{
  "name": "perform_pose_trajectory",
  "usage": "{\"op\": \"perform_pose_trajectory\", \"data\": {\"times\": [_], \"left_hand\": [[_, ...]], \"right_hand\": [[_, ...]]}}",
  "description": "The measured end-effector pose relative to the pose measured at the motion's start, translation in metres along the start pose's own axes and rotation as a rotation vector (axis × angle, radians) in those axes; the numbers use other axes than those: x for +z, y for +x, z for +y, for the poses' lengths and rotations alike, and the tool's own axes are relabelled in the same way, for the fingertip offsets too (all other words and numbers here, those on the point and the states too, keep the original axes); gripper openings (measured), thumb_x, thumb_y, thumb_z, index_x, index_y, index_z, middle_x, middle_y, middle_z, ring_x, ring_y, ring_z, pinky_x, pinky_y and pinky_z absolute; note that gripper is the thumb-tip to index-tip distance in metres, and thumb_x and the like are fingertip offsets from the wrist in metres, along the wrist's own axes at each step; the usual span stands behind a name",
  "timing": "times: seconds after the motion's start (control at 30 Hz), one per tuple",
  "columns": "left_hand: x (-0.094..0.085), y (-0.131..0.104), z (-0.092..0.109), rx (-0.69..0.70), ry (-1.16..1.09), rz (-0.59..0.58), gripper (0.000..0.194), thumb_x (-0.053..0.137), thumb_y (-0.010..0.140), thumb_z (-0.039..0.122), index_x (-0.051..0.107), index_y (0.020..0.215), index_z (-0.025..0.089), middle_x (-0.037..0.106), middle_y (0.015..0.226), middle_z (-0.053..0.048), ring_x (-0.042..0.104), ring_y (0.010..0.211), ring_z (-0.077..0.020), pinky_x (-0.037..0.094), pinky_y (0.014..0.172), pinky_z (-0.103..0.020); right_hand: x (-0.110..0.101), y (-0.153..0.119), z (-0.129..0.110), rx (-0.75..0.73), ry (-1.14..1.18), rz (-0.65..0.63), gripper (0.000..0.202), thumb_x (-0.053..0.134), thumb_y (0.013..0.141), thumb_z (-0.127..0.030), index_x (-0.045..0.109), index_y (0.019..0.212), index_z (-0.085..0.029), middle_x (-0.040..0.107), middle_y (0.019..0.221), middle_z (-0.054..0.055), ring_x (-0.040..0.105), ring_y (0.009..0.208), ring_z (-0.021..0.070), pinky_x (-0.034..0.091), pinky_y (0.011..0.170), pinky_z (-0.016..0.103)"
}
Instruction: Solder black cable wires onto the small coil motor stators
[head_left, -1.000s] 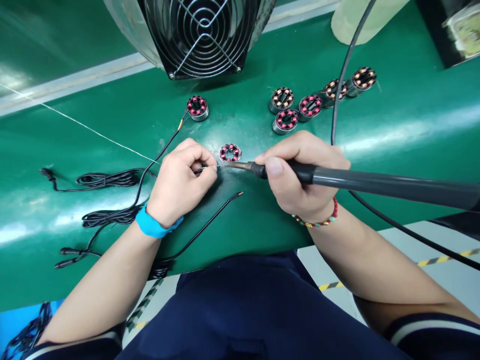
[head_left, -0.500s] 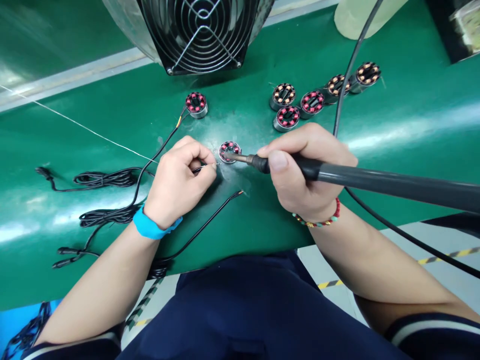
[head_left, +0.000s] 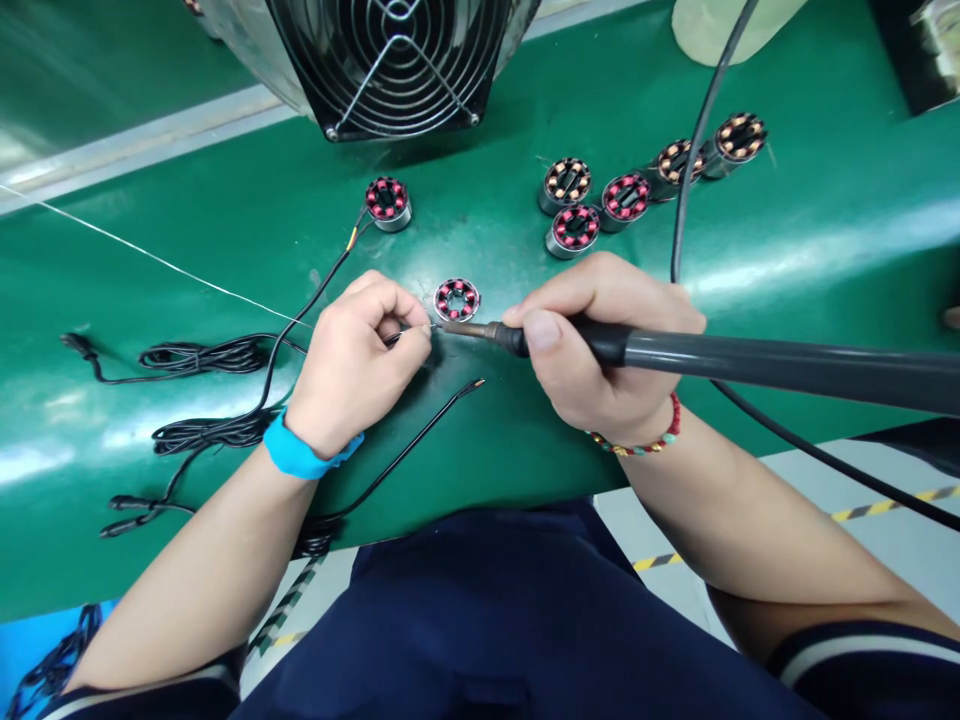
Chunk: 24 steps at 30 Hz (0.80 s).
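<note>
Right hand (head_left: 600,345) is wrapped tight around the soldering iron (head_left: 720,355), whose long shaft runs right to left, its tip just below the red-wound stator (head_left: 457,299) on the green desk (head_left: 825,220). Left hand (head_left: 352,365) pinches a thin black lead wire (head_left: 409,334), bare end pointing right, meeting the tip. Both hands sit close; the stator lies just beyond them.
</note>
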<state>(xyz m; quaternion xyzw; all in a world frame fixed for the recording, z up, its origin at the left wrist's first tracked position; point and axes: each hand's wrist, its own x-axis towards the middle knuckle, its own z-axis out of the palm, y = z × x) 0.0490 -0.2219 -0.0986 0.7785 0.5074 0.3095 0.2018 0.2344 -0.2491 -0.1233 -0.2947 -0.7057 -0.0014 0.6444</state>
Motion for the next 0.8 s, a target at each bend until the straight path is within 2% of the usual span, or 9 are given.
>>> {"op": "perform_pose_trajectory", "data": {"times": [0.13, 0.23, 0.37, 0.43, 0.5, 0.57, 0.67, 0.77, 0.8], "left_hand": [[0.000, 0.001, -0.001, 0.004, -0.003, 0.006, 0.007, 0.055, 0.070, 0.010, 0.062, 0.069, 0.010, 0.052, 0.074, 0.000, 0.044, 0.061, -0.0002, 0.034, 0.056, -0.015], [0.001, 0.001, -0.001, 0.027, -0.003, 0.010, 0.007, 0.055, 0.070, 0.009, 0.062, 0.069, 0.010, 0.053, 0.073, 0.000, 0.045, 0.062, -0.0002, 0.034, 0.056, -0.015], [0.001, 0.000, 0.001, 0.044, 0.014, 0.020, 0.008, 0.055, 0.070, 0.008, 0.062, 0.068, 0.010, 0.053, 0.073, 0.001, 0.044, 0.061, 0.0007, 0.034, 0.055, -0.014], [0.001, -0.001, 0.002, 0.042, 0.011, 0.016, 0.008, 0.054, 0.070, 0.009, 0.062, 0.069, 0.011, 0.054, 0.073, 0.002, 0.043, 0.059, 0.0008, 0.034, 0.054, -0.014], [0.000, 0.000, 0.002, 0.040, -0.005, 0.013, 0.009, 0.053, 0.070, 0.009, 0.062, 0.069, 0.011, 0.054, 0.073, 0.002, 0.043, 0.059, 0.0007, 0.034, 0.054, -0.014], [0.001, 0.002, 0.001, 0.041, -0.024, 0.018, 0.010, 0.053, 0.070, 0.008, 0.062, 0.069, 0.010, 0.054, 0.072, 0.002, 0.044, 0.059, 0.0006, 0.034, 0.055, -0.014], [0.003, 0.002, 0.003, 0.040, -0.023, 0.035, 0.009, 0.054, 0.068, 0.003, 0.061, 0.066, 0.009, 0.052, 0.070, 0.001, 0.043, 0.061, -0.0002, 0.034, 0.058, -0.015], [0.003, -0.002, 0.007, 0.052, -0.021, -0.016, 0.006, 0.058, 0.070, 0.004, 0.061, 0.067, 0.009, 0.055, 0.073, -0.002, 0.047, 0.071, -0.0045, 0.042, 0.070, -0.021], [0.001, -0.003, 0.008, 0.047, -0.015, -0.050, 0.004, 0.060, 0.073, 0.009, 0.062, 0.070, 0.010, 0.057, 0.077, -0.003, 0.048, 0.074, -0.0063, 0.045, 0.074, -0.023]], "right_hand": [[0.001, -0.001, 0.000, 0.007, 0.006, 0.053, 0.013, 0.052, 0.090, -0.014, 0.057, 0.078, -0.013, 0.060, 0.072, -0.002, 0.052, 0.061, 0.0008, 0.044, 0.056, 0.015], [0.002, 0.000, 0.002, 0.010, -0.004, 0.072, 0.008, 0.055, 0.089, -0.012, 0.061, 0.087, -0.009, 0.064, 0.082, 0.001, 0.057, 0.075, 0.0012, 0.049, 0.070, 0.014], [0.004, 0.000, 0.004, 0.049, 0.042, -0.075, 0.026, 0.061, 0.088, -0.014, 0.060, 0.109, 0.002, 0.065, 0.109, 0.010, 0.060, 0.102, 0.0042, 0.048, 0.095, 0.013], [0.007, -0.001, 0.005, 0.110, 0.052, -0.174, 0.036, 0.058, 0.092, -0.018, 0.053, 0.125, -0.005, 0.059, 0.126, 0.007, 0.062, 0.106, 0.0042, 0.049, 0.098, 0.015], [0.010, -0.003, 0.006, 0.181, 0.049, -0.241, 0.038, 0.051, 0.096, -0.022, 0.048, 0.133, -0.016, 0.054, 0.134, 0.003, 0.065, 0.099, 0.0045, 0.054, 0.091, 0.017], [0.013, -0.004, 0.010, 0.175, 0.012, -0.267, 0.035, 0.049, 0.096, -0.022, 0.049, 0.130, -0.017, 0.061, 0.125, 0.003, 0.066, 0.094, 0.0067, 0.055, 0.084, 0.019], [0.014, -0.006, 0.016, 0.055, -0.095, -0.285, 0.031, 0.056, 0.091, -0.018, 0.054, 0.121, -0.017, 0.068, 0.102, 0.001, 0.064, 0.097, 0.0123, 0.051, 0.086, 0.027], [0.013, -0.009, 0.020, -0.118, -0.094, -0.272, 0.050, 0.065, 0.082, -0.018, 0.056, 0.130, -0.019, 0.067, 0.101, 0.007, 0.060, 0.089, 0.0173, 0.047, 0.076, 0.033], [0.015, -0.010, 0.022, -0.087, -0.081, -0.299, 0.056, 0.063, 0.083, -0.018, 0.052, 0.137, -0.024, 0.066, 0.105, 0.008, 0.059, 0.093, 0.0177, 0.046, 0.080, 0.034]]}}
